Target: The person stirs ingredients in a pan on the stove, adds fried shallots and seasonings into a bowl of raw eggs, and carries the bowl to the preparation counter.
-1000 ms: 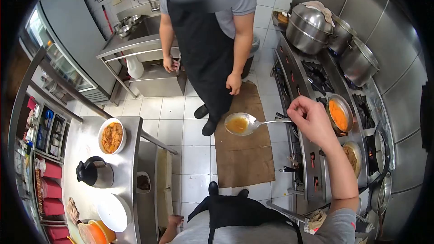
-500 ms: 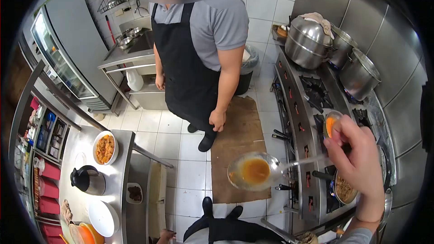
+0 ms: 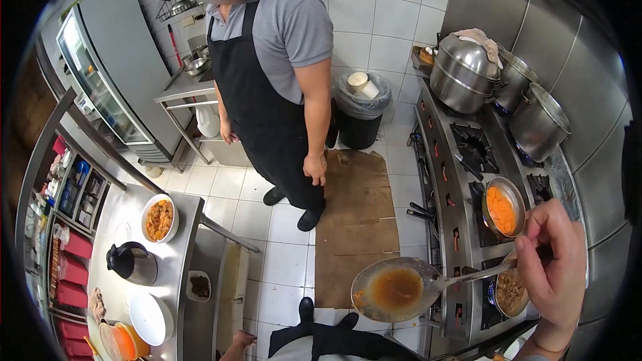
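Note:
My right hand (image 3: 554, 271) pinches the end of a metal spoon (image 3: 437, 285). The spoon's large bowl is held out over the floor and carries a shallow pool of brown sauce (image 3: 396, 287). Just beyond my fingers, a small pan (image 3: 513, 190) of orange diced food sits on the stove. A second pan (image 3: 495, 292), partly hidden by my right hand, has brown chopped food in it and a blue flame at its side. My left hand (image 3: 243, 339) hangs low beside my black apron at the bottom edge, near the steel table; its fingers are too small to read.
A co-worker (image 3: 267, 87) in a black apron stands ahead, beside a cardboard sheet (image 3: 354, 227). Large steel pots (image 3: 461, 77) stand on the stove (image 3: 438, 200). The steel table (image 3: 170, 227) at left bears bowls and a jug (image 3: 144, 271). Behind is a trash bin (image 3: 360, 126).
The spoon and my right hand are lower in view, uncovering the pan of orange food. The co-worker appears farther left, and the trash bin shows more fully.

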The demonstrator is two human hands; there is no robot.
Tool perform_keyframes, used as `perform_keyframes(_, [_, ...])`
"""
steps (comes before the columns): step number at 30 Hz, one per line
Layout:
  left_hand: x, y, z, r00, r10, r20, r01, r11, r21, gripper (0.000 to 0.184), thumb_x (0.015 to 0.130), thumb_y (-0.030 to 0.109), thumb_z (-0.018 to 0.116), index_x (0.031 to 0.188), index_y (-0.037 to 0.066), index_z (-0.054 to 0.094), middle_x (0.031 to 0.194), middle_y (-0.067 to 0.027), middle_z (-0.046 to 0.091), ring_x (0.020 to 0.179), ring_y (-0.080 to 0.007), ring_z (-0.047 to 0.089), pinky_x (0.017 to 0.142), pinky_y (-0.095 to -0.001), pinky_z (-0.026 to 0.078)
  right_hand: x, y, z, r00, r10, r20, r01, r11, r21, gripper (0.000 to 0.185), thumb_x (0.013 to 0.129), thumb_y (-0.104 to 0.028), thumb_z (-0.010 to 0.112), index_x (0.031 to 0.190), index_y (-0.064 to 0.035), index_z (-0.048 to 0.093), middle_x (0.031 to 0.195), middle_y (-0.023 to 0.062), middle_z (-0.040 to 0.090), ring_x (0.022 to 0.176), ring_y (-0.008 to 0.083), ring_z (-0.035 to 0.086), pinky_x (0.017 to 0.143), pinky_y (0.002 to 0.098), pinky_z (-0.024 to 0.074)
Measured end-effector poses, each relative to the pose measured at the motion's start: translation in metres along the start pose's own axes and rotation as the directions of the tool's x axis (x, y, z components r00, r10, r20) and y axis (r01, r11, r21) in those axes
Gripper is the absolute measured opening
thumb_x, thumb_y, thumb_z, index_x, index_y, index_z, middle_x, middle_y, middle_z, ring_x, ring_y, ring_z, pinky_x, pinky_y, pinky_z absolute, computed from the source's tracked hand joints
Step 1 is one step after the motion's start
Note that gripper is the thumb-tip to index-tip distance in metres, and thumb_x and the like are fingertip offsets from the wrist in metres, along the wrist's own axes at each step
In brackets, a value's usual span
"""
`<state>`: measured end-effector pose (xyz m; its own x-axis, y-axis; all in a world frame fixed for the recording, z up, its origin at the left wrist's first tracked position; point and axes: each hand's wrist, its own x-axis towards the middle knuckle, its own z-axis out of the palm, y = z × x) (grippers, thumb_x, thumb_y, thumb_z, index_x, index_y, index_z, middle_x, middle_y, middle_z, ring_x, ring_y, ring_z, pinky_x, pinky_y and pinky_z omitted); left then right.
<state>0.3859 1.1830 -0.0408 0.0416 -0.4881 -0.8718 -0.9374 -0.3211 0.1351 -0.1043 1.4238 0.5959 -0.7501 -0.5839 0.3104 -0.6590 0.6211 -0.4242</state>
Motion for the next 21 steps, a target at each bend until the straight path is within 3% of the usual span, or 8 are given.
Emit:
perform_keyframes(3, [0.005,-0.007,-0.001,0.999,0.039,-0.02,-0.039,0.999,0.036,0.026,0.07,0.025,0.072,0.09,0.008,0.069,0.071,-0.0049,0.068,0.061,-0.0134,0.065,0.058,-0.0252,0.053,-0.001,-0.007,-0.001,1.0,-0.007,-0.018,0.005,0.997,-0.077,0.013,0.069,-0.004,0.056,0.076,-0.0037,0.045,0.074,0.0046,0.046,0.065,0.0159,0.04,0.065,0.0244,0.0324])
perform_keyframes(6, [0.022,-0.026,0.001,0.965,0.165,-0.205,-0.143,0.982,0.12,0.042,0.071,0.017,0.07,0.11,0.007,0.059,0.08,-0.0083,0.068,0.062,-0.0172,0.066,0.053,-0.0276,0.053,-0.002,-0.014,-0.002,1.0,0.007,-0.021,-0.009,0.996,-0.087,0.013,0.068,-0.005,0.056,0.076,-0.004,0.045,0.075,0.0039,0.045,0.068,0.0157,0.038,0.065,0.0235,0.032])
perform_keyframes(9, [0.009,-0.023,0.003,0.99,-0.044,-0.135,0.036,0.997,-0.065,0.055,0.072,0.011,0.068,0.123,0.007,0.047,0.088,-0.0118,0.066,0.065,-0.0213,0.066,0.049,-0.0311,0.053,-0.003,-0.019,-0.003,1.0,0.001,-0.005,-0.001,0.999,-0.046,0.013,0.068,-0.005,0.055,0.075,-0.0042,0.045,0.075,0.0032,0.044,0.069,0.0146,0.037,0.064,0.0232,0.0316])
perform_keyframes(15, [-0.004,-0.017,-0.005,1.0,-0.002,0.024,0.004,0.994,-0.112,0.045,0.079,0.008,0.061,0.122,0.008,0.046,0.085,-0.0114,0.066,0.063,-0.0192,0.066,0.044,-0.0303,0.051,-0.007,-0.031,-0.002,0.997,0.024,-0.068,-0.027,0.999,-0.045,0.016,0.067,-0.011,0.057,0.075,-0.0044,0.045,0.075,0.0031,0.042,0.069,0.0138,0.035,0.063,0.0224,0.0303])
perform_keyframes(18, [-0.008,-0.009,-0.009,0.995,-0.048,0.087,0.065,0.976,-0.209,0.041,0.082,0.008,0.058,0.122,0.008,0.047,0.083,-0.0109,0.066,0.061,-0.0182,0.065,0.043,-0.03,0.05,-0.01,-0.034,-0.001,0.996,0.015,-0.088,-0.019,0.999,-0.045,0.018,0.066,-0.015,0.058,0.074,-0.0045,0.045,0.074,0.0029,0.041,0.069,0.0141,0.034,0.062,0.0226,0.0295])
perform_keyframes(21, [-0.061,0.031,-0.025,0.999,0.004,0.039,-0.008,0.995,0.102,0.042,0.082,0.01,0.059,0.122,0.008,0.048,0.083,-0.01,0.066,0.062,-0.0174,0.065,0.043,-0.03,0.049,-0.011,-0.034,-0.003,0.998,-0.026,-0.057,0.021,0.996,-0.085,0.02,0.066,-0.017,0.058,0.074,-0.0043,0.045,0.073,0.003,0.041,0.068,0.014,0.034,0.061,0.0229,0.0287])
